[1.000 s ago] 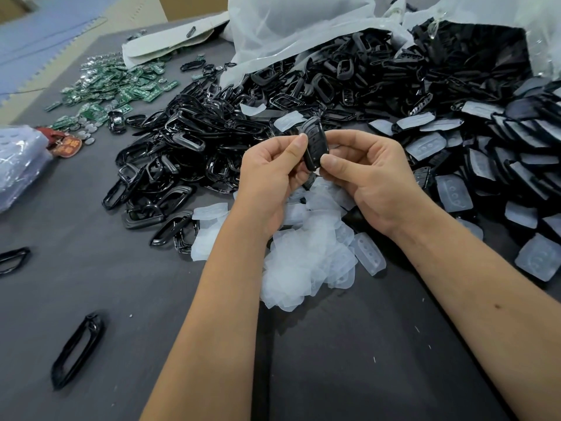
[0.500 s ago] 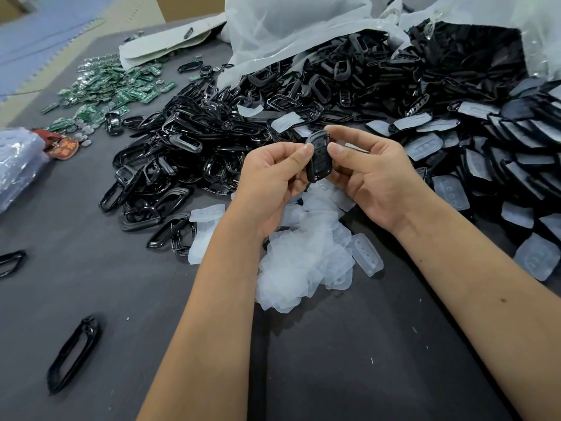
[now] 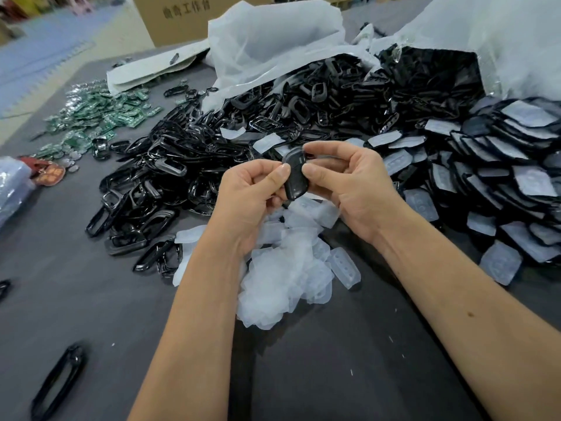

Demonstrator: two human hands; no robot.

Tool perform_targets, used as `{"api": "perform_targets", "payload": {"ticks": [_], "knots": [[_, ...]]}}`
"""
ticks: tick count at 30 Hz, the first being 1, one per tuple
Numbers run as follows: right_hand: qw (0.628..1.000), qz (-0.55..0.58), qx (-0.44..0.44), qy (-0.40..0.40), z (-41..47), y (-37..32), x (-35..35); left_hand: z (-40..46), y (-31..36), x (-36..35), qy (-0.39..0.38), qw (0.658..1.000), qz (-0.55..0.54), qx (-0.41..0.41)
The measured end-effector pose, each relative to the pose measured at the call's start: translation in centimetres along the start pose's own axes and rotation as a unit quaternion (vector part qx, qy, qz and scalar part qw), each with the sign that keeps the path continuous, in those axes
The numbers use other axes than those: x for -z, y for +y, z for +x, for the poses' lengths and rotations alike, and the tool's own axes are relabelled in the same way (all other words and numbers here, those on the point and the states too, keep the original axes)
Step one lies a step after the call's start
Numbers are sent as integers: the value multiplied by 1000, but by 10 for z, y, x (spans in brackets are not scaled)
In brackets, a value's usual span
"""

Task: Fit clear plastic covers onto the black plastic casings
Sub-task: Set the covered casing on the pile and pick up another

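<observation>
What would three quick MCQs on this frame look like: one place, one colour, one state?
1. The heap of clear covers lies:
A. under the hands
B. on the cardboard box
C. among the green boards

2. The circuit boards far left are:
A. red
B. green
C. white

3. The black casing is:
A. lying on the table
B. pinched by both hands
C. held by one hand only

Answers: 1 A, the heap sits just below both wrists. 2 B, they show green. 3 B, left hand and right hand both grip it, off the table.
</observation>
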State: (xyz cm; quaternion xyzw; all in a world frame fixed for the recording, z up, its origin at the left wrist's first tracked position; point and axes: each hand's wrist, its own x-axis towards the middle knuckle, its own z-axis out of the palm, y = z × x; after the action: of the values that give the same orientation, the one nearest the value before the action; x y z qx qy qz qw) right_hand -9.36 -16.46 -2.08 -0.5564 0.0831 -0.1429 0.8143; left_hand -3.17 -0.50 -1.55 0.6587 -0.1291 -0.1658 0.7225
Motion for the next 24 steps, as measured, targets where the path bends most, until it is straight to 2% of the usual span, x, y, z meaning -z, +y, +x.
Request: {"api": "perform_targets", "payload": {"ticks": [3,5,7,10,13,16,18,21,24], "knots": [[999,-33,23,-18,-5,-12,5,-3,4,-2,-8,1000,-11,4],[991,-118,69,-6,-8,-22,11,-3,10,-10,-9,1000,-7,12],[963,-235,130,21,-11,-36,21,-1,17,-25,6,998,55,8],[887,-401,211,81,-13,-61,38,7,29,-60,3,974,215,-76],[779,-550,262,150,-16,-90,59,10,36,-112,-1,912,358,-198],[696,-638,256,207,-20,-115,89,8,31,-166,-57,888,374,-261],[664,-671,234,233,-21,-125,108,10,24,-190,-106,871,404,-258],[640,-717,152,232,-22,-132,133,10,11,-211,-119,851,443,-258],[641,-727,112,218,-23,-135,142,5,4,-214,-96,855,438,-259]]}}
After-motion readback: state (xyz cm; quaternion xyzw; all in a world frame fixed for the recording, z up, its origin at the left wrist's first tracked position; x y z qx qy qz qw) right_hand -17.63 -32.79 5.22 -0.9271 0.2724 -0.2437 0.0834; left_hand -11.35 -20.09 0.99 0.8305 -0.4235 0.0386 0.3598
